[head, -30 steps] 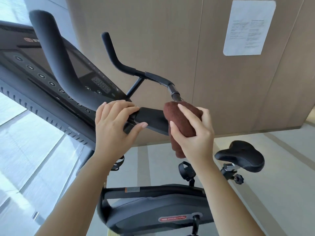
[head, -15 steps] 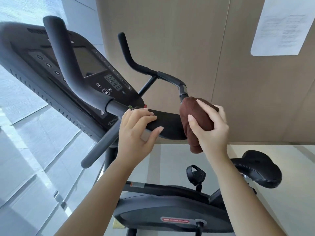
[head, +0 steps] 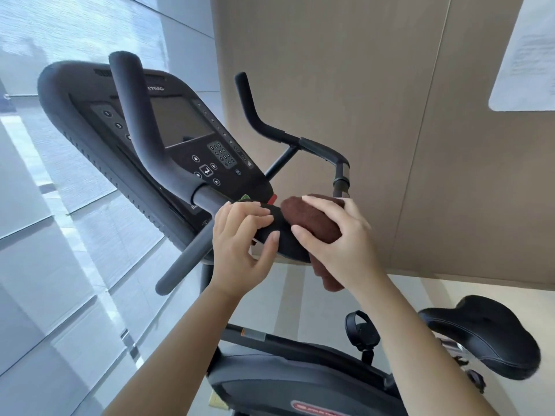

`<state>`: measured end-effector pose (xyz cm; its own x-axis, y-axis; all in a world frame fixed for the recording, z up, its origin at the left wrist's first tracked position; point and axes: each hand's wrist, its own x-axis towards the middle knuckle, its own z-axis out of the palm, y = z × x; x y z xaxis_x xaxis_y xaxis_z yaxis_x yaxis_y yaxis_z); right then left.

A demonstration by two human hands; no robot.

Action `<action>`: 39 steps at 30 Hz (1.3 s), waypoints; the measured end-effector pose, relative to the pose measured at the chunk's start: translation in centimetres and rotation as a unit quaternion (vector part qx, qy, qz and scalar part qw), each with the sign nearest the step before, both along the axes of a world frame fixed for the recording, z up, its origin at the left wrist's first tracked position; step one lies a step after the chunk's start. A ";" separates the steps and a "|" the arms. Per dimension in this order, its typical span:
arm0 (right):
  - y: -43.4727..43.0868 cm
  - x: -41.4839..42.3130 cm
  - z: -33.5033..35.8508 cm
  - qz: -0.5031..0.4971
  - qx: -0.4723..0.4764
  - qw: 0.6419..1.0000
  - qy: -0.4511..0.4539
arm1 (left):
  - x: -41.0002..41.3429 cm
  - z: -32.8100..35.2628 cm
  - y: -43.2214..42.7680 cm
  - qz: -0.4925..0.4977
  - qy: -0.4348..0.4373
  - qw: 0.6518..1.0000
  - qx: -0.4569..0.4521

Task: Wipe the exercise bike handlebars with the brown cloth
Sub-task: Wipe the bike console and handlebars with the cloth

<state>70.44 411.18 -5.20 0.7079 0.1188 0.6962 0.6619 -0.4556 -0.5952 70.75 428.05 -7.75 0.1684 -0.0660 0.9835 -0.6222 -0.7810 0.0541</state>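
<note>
The right hand point(head: 342, 247) is gripping the brown cloth point(head: 312, 219) against the handlebars point(head: 285, 247); at its nine o'clock, the left hand point(head: 237, 250) (fingers point(head: 255, 213) curled) is holding them.

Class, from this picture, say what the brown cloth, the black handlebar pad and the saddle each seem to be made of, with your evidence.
Brown cloth: probably terry-like fabric; fuzzy matte nap, soft folds. Black handlebar pad: likely foam or rubber; matte, no glare. Saddle: vinyl or leather-like cover; smooth, faint sheen on top.
</note>
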 end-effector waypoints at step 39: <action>-4.6 8.3 2.5 0.329 -0.182 0.924 0.072 | -2.1 0.7 -2.7 0.131 0.054 0.990 -0.020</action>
